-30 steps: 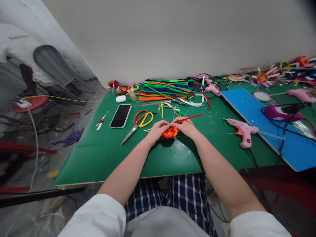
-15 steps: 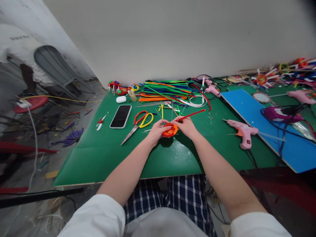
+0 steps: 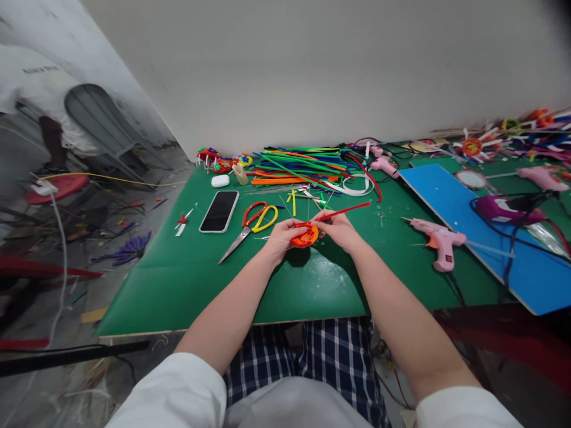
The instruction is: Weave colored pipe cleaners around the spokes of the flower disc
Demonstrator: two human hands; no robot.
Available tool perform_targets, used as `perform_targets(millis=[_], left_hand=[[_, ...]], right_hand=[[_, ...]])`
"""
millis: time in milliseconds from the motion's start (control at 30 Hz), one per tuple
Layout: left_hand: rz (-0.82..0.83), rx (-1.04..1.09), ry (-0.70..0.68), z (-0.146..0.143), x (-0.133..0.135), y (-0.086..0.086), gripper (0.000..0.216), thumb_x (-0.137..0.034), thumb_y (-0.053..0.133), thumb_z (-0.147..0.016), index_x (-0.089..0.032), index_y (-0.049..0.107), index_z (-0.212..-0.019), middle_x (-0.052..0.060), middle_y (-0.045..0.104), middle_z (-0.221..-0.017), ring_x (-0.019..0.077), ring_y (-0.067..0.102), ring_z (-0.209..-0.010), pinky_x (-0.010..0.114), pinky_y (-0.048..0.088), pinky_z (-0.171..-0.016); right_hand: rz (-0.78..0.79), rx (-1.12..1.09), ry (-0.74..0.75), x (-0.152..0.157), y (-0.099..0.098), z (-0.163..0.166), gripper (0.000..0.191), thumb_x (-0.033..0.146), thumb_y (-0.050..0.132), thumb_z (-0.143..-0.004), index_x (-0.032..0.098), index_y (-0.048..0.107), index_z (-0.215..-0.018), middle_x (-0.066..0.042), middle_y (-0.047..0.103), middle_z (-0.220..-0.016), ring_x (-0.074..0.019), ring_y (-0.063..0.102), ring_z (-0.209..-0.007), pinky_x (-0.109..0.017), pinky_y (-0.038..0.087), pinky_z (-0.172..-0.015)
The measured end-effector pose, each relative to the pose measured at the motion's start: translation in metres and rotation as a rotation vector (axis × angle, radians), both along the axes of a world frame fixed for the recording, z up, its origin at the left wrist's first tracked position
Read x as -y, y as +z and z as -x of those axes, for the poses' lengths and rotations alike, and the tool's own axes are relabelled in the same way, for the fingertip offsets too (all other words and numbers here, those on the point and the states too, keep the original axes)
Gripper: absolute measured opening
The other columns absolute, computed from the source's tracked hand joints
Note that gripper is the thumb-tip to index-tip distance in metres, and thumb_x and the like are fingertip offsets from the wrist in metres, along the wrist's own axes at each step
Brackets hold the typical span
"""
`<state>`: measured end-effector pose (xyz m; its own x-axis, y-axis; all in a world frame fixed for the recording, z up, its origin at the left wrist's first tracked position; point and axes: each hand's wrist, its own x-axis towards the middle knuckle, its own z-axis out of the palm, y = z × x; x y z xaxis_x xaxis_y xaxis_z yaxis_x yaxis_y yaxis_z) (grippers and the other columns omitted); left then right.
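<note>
My left hand (image 3: 280, 236) pinches the left rim of a small round orange piece (image 3: 304, 235) held just above the green table (image 3: 187, 273). My right hand (image 3: 339, 229) is closed on a red pipe cleaner (image 3: 348, 209) whose near end meets the orange piece, while its far end points up and to the right. Thin wires stick out from the orange piece. Both hands meet at the middle of the table.
Red-and-yellow scissors (image 3: 250, 221) and a black phone (image 3: 218, 210) lie left of my hands. A heap of coloured pipe cleaners (image 3: 303, 164) lies behind them. A pink glue gun (image 3: 437, 242) rests to the right, beside a blue board (image 3: 482, 220). A white earbud case (image 3: 220, 181) sits at the back left.
The orange piece has lifted slightly and tilted between my fingers. The red pipe cleaner has shifted a little with my right hand.
</note>
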<state>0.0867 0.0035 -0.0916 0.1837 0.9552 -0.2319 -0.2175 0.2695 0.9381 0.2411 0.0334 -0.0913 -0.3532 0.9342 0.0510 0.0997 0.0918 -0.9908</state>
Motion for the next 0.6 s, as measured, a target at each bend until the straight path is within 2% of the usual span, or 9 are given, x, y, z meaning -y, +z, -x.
perform_targets(millis=[167, 333, 600], left_hand=[[0.013, -0.01, -0.018, 0.0003, 0.001, 0.0027, 0.027, -0.028, 0.063, -0.059, -0.012, 0.052, -0.079, 0.003, 0.058, -0.071, 0.0099, 0.056, -0.053, 0.02, 0.046, -0.044], [-0.004, -0.017, -0.015, 0.0007, 0.001, 0.0026, 0.031, -0.029, 0.062, -0.06, -0.015, 0.049, -0.085, 0.003, 0.058, -0.071, 0.0114, 0.056, -0.052, 0.019, 0.044, -0.038], [-0.007, -0.046, -0.057, 0.0016, 0.0008, 0.0001, 0.03, -0.032, 0.062, -0.061, -0.015, 0.046, -0.08, 0.003, 0.059, -0.069, 0.0124, 0.057, -0.052, 0.019, 0.043, -0.036]], right_hand=[[0.051, -0.046, -0.029, -0.0012, -0.0012, 0.0014, 0.022, 0.035, 0.058, -0.06, 0.014, 0.057, -0.069, 0.0, 0.056, -0.059, -0.0099, 0.051, -0.054, -0.022, 0.042, -0.047], [0.065, -0.067, 0.014, -0.0012, -0.0012, -0.0003, 0.022, 0.032, 0.055, -0.063, 0.015, 0.059, -0.076, -0.002, 0.058, -0.066, -0.0111, 0.053, -0.059, -0.022, 0.043, -0.049], [0.107, -0.104, 0.003, -0.0006, -0.0028, 0.0007, 0.022, 0.036, 0.056, -0.063, 0.015, 0.056, -0.071, 0.0, 0.055, -0.064, -0.0089, 0.051, -0.057, -0.02, 0.042, -0.048]])
